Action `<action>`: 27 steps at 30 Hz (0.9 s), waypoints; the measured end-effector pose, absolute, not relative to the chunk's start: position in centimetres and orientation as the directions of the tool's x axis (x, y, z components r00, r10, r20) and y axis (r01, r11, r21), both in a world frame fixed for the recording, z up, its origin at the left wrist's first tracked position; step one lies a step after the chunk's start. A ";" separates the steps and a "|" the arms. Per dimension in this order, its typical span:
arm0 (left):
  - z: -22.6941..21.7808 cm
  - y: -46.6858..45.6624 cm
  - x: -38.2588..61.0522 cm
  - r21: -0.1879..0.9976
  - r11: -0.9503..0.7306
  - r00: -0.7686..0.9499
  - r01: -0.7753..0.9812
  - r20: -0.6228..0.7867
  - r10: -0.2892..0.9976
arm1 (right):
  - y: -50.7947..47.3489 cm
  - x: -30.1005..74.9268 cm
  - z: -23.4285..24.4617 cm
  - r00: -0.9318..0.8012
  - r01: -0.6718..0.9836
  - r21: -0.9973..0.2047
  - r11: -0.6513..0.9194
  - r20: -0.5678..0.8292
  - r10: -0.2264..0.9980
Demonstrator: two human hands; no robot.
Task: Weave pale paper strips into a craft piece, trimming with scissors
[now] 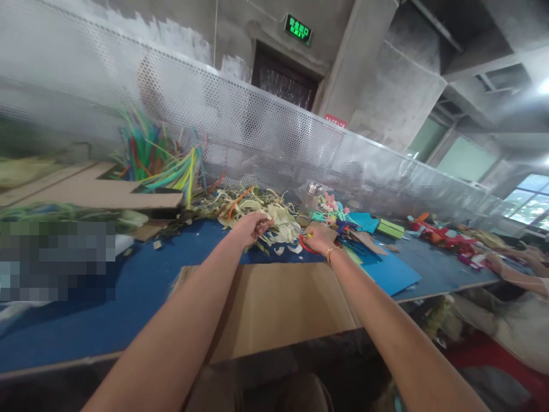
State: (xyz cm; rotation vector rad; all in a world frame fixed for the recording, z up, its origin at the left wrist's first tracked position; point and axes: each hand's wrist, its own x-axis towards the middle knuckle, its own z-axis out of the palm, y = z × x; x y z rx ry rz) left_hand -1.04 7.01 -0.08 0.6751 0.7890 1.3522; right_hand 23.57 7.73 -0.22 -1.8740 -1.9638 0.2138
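My left hand (253,225) reaches forward over the blue table (128,297), its fingers pinched on a pale yellow paper strip at the edge of a heap of cream and yellow paper scraps (274,214). My right hand (319,237), a gold bracelet on its wrist, is closed round red-handled scissors (305,245) just right of that heap. Both forearms stretch over a brown cardboard sheet (278,303) lying at the table's near edge.
A perforated metal screen (257,126) runs along the table's far side. Colourful pipe cleaners (158,160) stand in a cardboard box at the left. Blue paper sheets (386,269), green blocks and craft flowers lie to the right. Another person's arms (514,269) work at far right.
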 end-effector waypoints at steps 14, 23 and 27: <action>0.6 6.9 -1.3 0.912 -0.080 -0.152 -0.402 0.020 0.988 | 8.8 19.6 0.9 -0.194 0.754 -0.588 0.292 0.225 0.955; 0.1 6.8 -1.2 0.948 0.006 -0.009 -0.317 -0.009 1.000 | 9.8 12.1 0.0 -0.202 0.053 -0.981 0.186 0.172 0.964; 0.2 7.1 -1.4 0.948 -0.025 -0.047 -0.317 0.011 0.999 | 10.6 12.0 0.0 -0.150 0.056 -0.963 0.262 0.252 0.956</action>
